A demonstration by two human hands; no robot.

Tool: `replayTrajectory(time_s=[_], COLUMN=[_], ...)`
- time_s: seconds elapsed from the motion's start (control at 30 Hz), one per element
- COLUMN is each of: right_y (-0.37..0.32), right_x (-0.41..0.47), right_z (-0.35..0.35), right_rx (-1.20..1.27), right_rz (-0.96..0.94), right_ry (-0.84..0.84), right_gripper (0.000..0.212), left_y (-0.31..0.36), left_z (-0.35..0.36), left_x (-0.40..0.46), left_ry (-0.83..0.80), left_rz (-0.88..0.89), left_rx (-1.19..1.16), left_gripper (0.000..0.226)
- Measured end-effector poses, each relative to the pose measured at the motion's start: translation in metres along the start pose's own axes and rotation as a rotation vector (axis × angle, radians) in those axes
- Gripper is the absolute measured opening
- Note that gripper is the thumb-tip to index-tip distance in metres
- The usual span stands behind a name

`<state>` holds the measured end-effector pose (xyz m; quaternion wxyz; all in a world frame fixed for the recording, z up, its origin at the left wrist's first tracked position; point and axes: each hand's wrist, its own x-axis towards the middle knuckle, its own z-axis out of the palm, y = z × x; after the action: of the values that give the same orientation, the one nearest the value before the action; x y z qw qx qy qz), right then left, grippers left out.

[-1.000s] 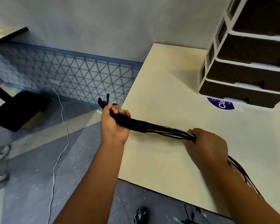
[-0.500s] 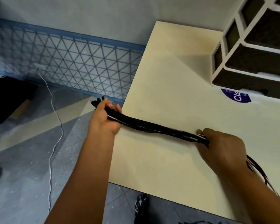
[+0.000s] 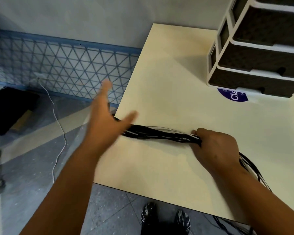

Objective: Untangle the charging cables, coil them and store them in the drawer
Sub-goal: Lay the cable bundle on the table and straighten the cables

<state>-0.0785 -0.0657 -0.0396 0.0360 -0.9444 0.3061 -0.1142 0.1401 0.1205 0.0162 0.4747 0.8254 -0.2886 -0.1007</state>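
— What carries everything here?
— A pale cream, smooth rectangular worktop (image 3: 168, 78), its near-left corner jutting over the grey speckled floor (image 3: 32, 175).
— And what lies on it?
— A bundle of black and white charging cables (image 3: 161, 134) stretched across near the left edge. At the far right stands a white-framed drawer unit with dark brown drawers (image 3: 261, 65), and just beside its base a round purple sticker with white letters (image 3: 232, 96).

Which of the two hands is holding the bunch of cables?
The right hand. Its fingers are curled around one end of the cable bundle on the table. The left hand is spread open and grips nothing.
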Motion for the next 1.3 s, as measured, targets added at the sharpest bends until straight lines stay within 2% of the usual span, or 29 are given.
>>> replayTrajectory(time_s=[0.07,0.13,0.2,0.3,0.37,0.43,0.5,0.57,0.6,0.67,0.73,0.87,0.97,1.03,1.13,1.27,1.3], right_y=[0.002,0.005,0.007,0.008,0.008,0.008,0.010,0.017,0.023,0.036,0.047,0.060,0.065,0.064,0.070,0.080,0.081], right_x=[0.000,0.000,0.001,0.003,0.003,0.004,0.006,0.008,0.007,-0.001,-0.014,-0.033,-0.037,-0.041,-0.053,-0.075,-0.081], right_z=[0.001,0.003,0.005,0.006,0.004,0.001,-0.006,-0.013,-0.018,-0.024,-0.026,-0.040,-0.050,-0.054,-0.056,-0.054,-0.055], right_rx=[0.021,0.019,0.021,0.027,0.053,0.071,0.134,0.285,0.363,0.444,0.385,0.384,0.464,0.720,1.284,1.577,1.609], right_rz=[-0.021,-0.039,-0.049,-0.035,-0.024,-0.018,-0.007,0.011,0.029,0.049,0.050,0.183,0.227,0.350,0.582,0.534,0.496], right_ry=[0.020,0.022,0.007,0.017,0.012,-0.035,-0.095,-0.156,-0.166,-0.097,-0.055,-0.305,-0.391,-0.460,-0.625,-0.825,-0.853], right_gripper=[0.036,0.028,0.025,0.029,0.031,0.029,0.025,0.012,0.012,0.020,0.019,0.020,0.020,0.021,0.026,0.006,0.010], left_y=[0.025,0.030,0.028,0.027,0.021,0.019,0.019,0.022,0.024,0.026,0.024,0.022,0.024,0.025,0.026,0.028,0.028], left_z=[0.035,0.075,0.106,0.125,0.135,0.142,0.151,0.154,0.154,0.153,0.154,0.156,0.156,0.155,0.155,0.156,0.155], left_x=[-0.019,-0.030,-0.029,-0.021,-0.016,-0.018,-0.018,-0.015,-0.014,-0.013,-0.015,-0.014,-0.014,-0.015,-0.015,-0.017,-0.017], left_ry=[-0.337,-0.489,-0.464,-0.392,-0.273,-0.182,-0.158,-0.159,-0.159,-0.148,-0.135,-0.149,-0.157,-0.152,-0.141,-0.134,-0.130], left_rz=[0.368,0.577,0.568,0.524,0.547,0.513,0.451,0.384,0.358,0.332,0.348,0.343,0.311,0.294,0.293,0.279,0.278], left_rx=[0.348,0.572,0.646,0.633,0.675,0.731,0.734,0.778,0.787,0.795,0.797,0.801,0.802,0.790,0.786,0.799,0.797], left_gripper=[0.094,0.090,0.073,0.030,0.015,0.029,0.038,0.041,0.042,0.042,0.042,0.041,0.041,0.041,0.040,0.039,0.038])
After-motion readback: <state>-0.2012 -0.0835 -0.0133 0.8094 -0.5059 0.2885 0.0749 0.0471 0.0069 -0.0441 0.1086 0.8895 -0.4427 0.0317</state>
